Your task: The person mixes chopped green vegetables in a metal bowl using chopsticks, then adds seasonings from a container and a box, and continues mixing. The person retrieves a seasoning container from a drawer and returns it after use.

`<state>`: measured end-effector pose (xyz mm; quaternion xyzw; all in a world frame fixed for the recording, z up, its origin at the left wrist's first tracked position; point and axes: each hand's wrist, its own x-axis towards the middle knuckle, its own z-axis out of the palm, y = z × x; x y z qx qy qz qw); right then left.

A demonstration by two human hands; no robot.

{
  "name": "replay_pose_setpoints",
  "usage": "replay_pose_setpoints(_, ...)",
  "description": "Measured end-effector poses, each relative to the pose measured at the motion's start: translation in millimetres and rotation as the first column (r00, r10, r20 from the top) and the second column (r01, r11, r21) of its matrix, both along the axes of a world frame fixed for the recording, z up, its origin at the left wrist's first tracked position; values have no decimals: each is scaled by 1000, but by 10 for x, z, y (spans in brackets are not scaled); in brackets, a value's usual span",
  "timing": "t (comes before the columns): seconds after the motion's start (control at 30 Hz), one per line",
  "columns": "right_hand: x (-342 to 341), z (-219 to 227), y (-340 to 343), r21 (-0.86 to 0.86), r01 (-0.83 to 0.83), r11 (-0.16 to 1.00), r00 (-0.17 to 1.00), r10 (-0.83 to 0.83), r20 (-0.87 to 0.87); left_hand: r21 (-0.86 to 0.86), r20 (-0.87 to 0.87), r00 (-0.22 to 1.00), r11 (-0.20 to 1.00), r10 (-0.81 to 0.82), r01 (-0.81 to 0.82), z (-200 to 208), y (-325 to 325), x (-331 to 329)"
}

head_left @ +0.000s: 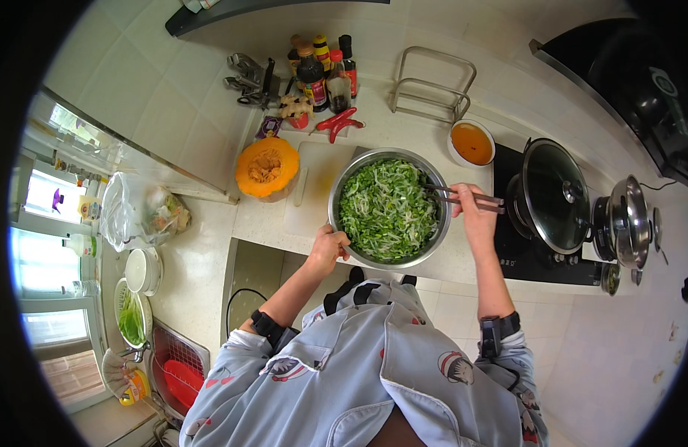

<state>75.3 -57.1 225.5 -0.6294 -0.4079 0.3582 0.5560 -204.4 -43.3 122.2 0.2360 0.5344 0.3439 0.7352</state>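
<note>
A large steel bowl (342, 195) full of chopped green vegetables (387, 210) stands on the white counter in front of me. My left hand (327, 246) grips the bowl's near left rim. My right hand (472, 208) holds a pair of dark chopsticks (452, 197) at the bowl's right rim, their tips reaching into the greens.
A cut pumpkin half (267, 168) sits left of a white cutting board (314, 186). Sauce bottles (325, 71), red chillies (339, 122) and a bowl of orange liquid (471, 142) stand behind. A lidded pan (554, 195) and steel pot (627, 221) sit on the stove at right. A sink (181, 366) lies lower left.
</note>
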Motion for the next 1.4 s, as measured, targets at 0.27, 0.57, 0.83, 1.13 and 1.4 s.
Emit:
replay_pose_setpoints(0.27,-105,60,-125,1,-254,967,966,253,-48,73,-15,999,997,-30,31,-21,89,81)
replay_pose_setpoints(0.57,-430,-106,14,-146,-308,940,951,299,-77,48,-31,997,997,-65,66,49,122,152)
replay_pose_setpoints(0.83,95,87,65,28,-137,990,990,138,-16,11,-49,999,1000,-20,21,-105,115,2)
replay_pose_setpoints(1.13,-298,62,118,14,-454,891,856,432,284,21,-19,998,998,-61,61,-124,112,70)
replay_pose_setpoints(1.4,140,411,345,-21,-403,915,886,395,242,-26,-53,995,996,-83,81,-127,188,-115)
